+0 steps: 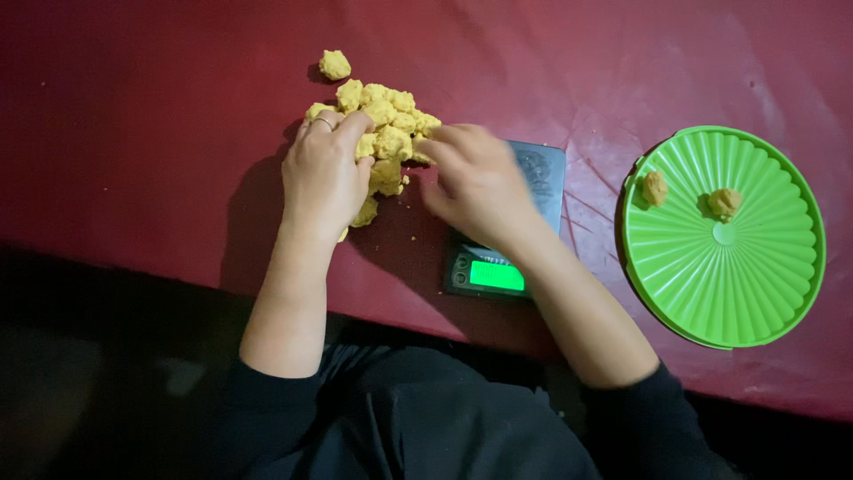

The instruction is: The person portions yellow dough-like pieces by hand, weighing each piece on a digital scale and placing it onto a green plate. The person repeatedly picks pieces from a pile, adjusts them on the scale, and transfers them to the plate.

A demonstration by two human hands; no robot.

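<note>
A person's left hand (324,173) rests curled on a heap of crumbly yellow dough lumps (382,129) on the dark red tablecloth (133,116), while the blurred right hand (475,182), grip unclear, picks at its edge above a small grey digital scale (506,236); seemingly portioning, with a clean pinch needed.

Table cover (133,133): dark red, plain, fills most of the frame. Dough lumps (382,133), upper centre: pale yellow. Scale (533,178), centre: grey, with a bright green display (497,276). Lid (746,293), right: bright green, ribbed in a fan pattern, carrying two orange-brown lumps (655,188). Sleeves (267,400), bottom: black.
</note>
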